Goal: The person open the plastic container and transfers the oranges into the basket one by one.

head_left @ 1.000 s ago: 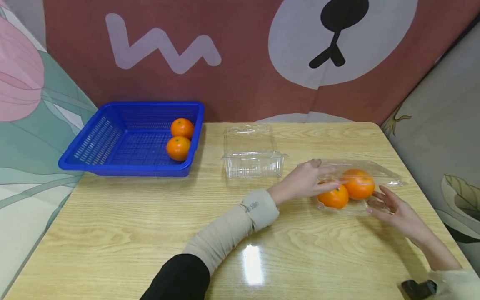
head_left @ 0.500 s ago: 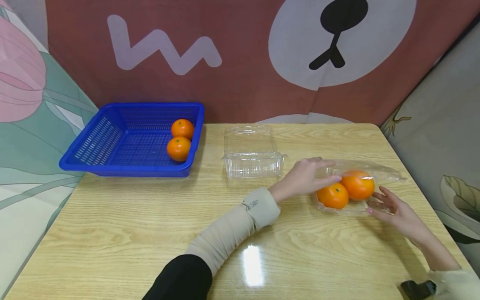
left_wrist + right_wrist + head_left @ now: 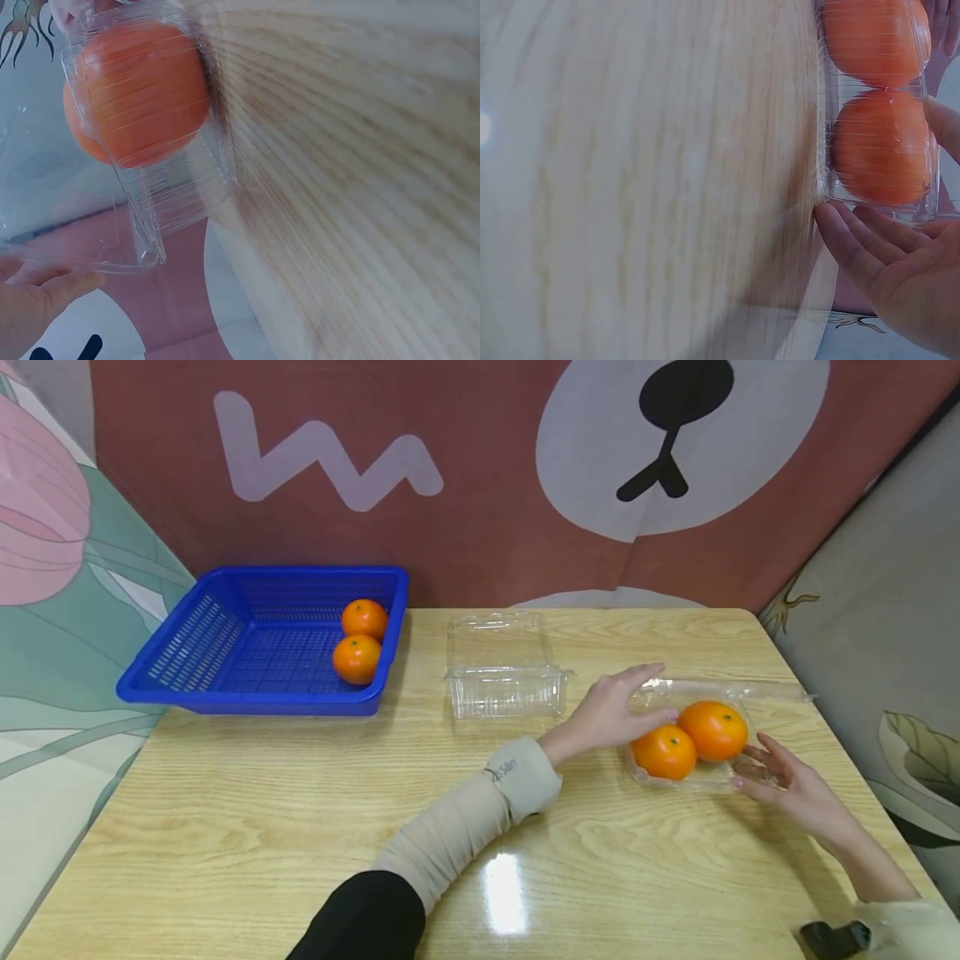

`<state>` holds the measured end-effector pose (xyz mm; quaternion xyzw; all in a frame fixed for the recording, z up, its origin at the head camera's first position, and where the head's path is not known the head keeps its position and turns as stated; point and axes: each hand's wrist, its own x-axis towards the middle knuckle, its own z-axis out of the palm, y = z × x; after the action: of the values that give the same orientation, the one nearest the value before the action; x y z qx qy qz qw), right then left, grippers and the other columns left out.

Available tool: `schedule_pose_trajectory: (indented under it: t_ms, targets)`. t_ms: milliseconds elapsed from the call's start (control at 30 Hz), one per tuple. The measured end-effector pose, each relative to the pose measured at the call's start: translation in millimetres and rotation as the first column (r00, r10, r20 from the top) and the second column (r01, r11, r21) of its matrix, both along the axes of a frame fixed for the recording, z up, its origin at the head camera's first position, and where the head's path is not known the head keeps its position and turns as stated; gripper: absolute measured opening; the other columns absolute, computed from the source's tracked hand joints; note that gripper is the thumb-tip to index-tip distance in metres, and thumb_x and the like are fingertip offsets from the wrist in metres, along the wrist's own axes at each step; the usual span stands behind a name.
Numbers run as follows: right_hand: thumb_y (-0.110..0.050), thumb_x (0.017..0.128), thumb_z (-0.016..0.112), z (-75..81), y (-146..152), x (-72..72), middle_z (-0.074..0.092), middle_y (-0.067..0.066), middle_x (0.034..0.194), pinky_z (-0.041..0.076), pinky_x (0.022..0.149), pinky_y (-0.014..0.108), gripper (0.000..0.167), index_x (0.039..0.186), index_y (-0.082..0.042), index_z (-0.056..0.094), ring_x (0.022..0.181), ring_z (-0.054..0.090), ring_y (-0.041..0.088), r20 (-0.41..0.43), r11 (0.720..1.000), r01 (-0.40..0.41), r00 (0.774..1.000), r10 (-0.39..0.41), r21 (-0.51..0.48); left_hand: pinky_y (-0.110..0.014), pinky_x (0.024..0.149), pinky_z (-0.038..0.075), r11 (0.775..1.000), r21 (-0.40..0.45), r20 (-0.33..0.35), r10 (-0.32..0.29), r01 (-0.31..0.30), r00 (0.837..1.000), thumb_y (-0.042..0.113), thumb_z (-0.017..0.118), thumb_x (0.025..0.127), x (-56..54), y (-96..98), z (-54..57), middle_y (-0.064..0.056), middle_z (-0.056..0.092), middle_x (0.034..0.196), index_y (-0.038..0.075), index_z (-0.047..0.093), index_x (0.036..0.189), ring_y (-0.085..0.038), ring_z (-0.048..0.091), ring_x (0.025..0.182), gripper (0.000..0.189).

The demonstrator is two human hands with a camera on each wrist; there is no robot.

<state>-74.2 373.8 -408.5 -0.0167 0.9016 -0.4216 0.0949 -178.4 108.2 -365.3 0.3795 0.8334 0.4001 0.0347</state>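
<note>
In the head view, a clear plastic clamshell box (image 3: pixel 701 783) at the table's right side contains two oranges (image 3: pixel 712 731), touching each other. Its lid (image 3: pixel 750 688) is raised at the back. My left hand (image 3: pixel 611 708) is at the lid's left end, and in the left wrist view its extended fingers (image 3: pixel 71 289) touch the lid's edge. My right hand (image 3: pixel 798 789) holds the box's right end. The right wrist view shows its fingertips (image 3: pixel 832 217) low against the end wall and another digit at the rim.
A second clear clamshell (image 3: pixel 508 689) stands with its lid raised at mid-table. A blue basket (image 3: pixel 262 697) at the back left has two more oranges (image 3: pixel 357 658) against its right wall. A patterned backdrop closes off the table's far edge.
The lid, slanting over the two oranges a second ago, has swung back and uncovered them. My left fingers moved slightly away from me with it. My right hand has stayed put.
</note>
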Motion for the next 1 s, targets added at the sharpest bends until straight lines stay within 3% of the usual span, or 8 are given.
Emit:
schedule_pose_trajectory:
  t_ms: [67,233,700,767,833,933,1000]
  targets:
    - [-0.019,0.09,0.058,0.0,-0.1,0.3,0.021,0.041,0.135,0.038,0.068,0.005,0.085,0.141,0.008,-0.005,0.091,0.034,-0.021,-0.004,1.0,0.0,1.0,0.0,-0.007,-0.016,0.102,0.024,1.0,0.006,-0.006,0.005,-0.005,1.0,0.036,0.061,0.086,-0.3,0.0,0.0,-0.001,0.037,0.142,0.012,0.033,0.141,-0.009,0.035,0.127,0.066]
    - [-0.02,0.09,0.058,0.7,-0.7,0.5,0.022,0.04,0.135,0.038,0.067,0.005,0.085,0.141,0.007,-0.004,0.091,0.033,-0.021,-0.002,1.0,0.006,1.0,-0.006,0.002,-0.019,0.101,0.028,0.999,0.042,0.046,0.016,-0.018,0.999,0.026,0.067,0.083,-2.6,0.5,-2.4,0.0,0.033,0.144,0.014,0.025,0.144,-0.01,0.04,0.124,0.075]
    - [-0.02,0.09,0.057,-1.0,-1.4,1.7,0.023,0.04,0.135,0.037,0.067,0.004,0.084,0.141,0.008,-0.003,0.092,0.034,-0.021,-0.02,1.0,0.01,1.0,-0.01,-0.007,-0.025,0.105,0.021,0.985,0.154,0.049,0.073,-0.079,0.996,0.015,0.073,0.077,-6.1,2.7,-10.5,-0.003,0.017,0.15,0.016,-0.005,0.146,-0.011,0.022,0.133,0.104]
    - [-0.021,0.091,0.057,-1.0,-1.6,1.4,0.023,0.039,0.135,0.037,0.067,0.004,0.084,0.141,0.007,-0.004,0.097,0.041,-0.012,-0.016,1.0,0.011,1.0,-0.01,0.009,-0.024,0.106,0.019,0.982,0.159,0.034,0.094,-0.098,0.995,0.015,0.073,0.076,-6.5,3.1,-11.0,-0.002,0.012,0.151,0.015,-0.006,0.146,-0.011,0.017,0.134,0.105]
    - [-0.021,0.091,0.057,-0.8,-2.0,1.1,0.023,0.039,0.136,0.036,0.067,0.004,0.084,0.141,0.007,-0.004,0.107,0.048,0.009,-0.007,1.0,0.011,1.0,-0.011,0.022,-0.025,0.106,0.017,0.981,0.156,0.019,0.109,-0.111,0.994,0.015,0.073,0.076,-6.3,3.2,-11.2,-0.004,0.009,0.152,0.013,-0.006,0.146,-0.012,0.012,0.136,0.105]
    - [-0.021,0.091,0.056,-0.7,-2.2,0.4,0.022,0.038,0.137,0.036,0.067,0.004,0.084,0.141,0.006,-0.005,0.113,0.04,0.043,0.001,0.999,0.01,1.0,-0.01,0.037,-0.029,0.107,0.016,0.982,0.13,0.025,0.134,-0.136,0.991,0.016,0.072,0.076,-5.0,3.1,-10.1,-0.004,0.002,0.152,0.013,-0.004,0.146,-0.014,0.008,0.136,0.104]
    - [-0.021,0.091,0.056,-0.8,-2.2,0.0,0.022,0.038,0.137,0.035,0.067,0.004,0.084,0.141,0.006,-0.005,0.112,0.035,0.049,0.002,0.999,0.01,1.0,-0.01,0.039,-0.03,0.107,0.016,0.983,0.116,0.029,0.142,-0.145,0.989,0.017,0.072,0.077,-3.6,2.9,-9.0,-0.005,-0.001,0.152,0.013,-0.002,0.147,-0.015,0.006,0.137,0.102]
